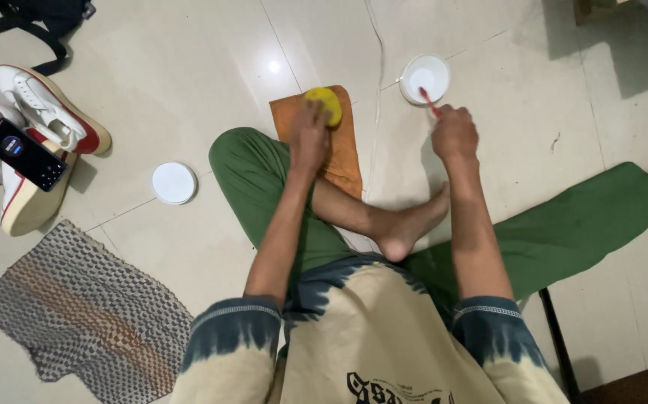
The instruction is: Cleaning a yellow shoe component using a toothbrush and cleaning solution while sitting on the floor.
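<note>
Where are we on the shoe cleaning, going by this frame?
Laid out: orange cloth, round white lid set aside. In hand: left hand on yellow sponge; right hand dips red brush into white tub. Left: white sneakers lie untouched.

Two hands are at work over the tiled floor [189,75]: the left hand [310,136] and the right hand [454,133]. One yellow sponge [325,102], one orange cloth [346,150] beneath it, one red-handled brush [429,101]. One round white tub [424,78], and one round white lid [173,182] apart from it. Two white sneakers [51,112] by the left edge, one dark phone [24,154] lying on them. One woven checked mat [84,314] at the bottom left corner. One black bag [40,19] top left.
</note>
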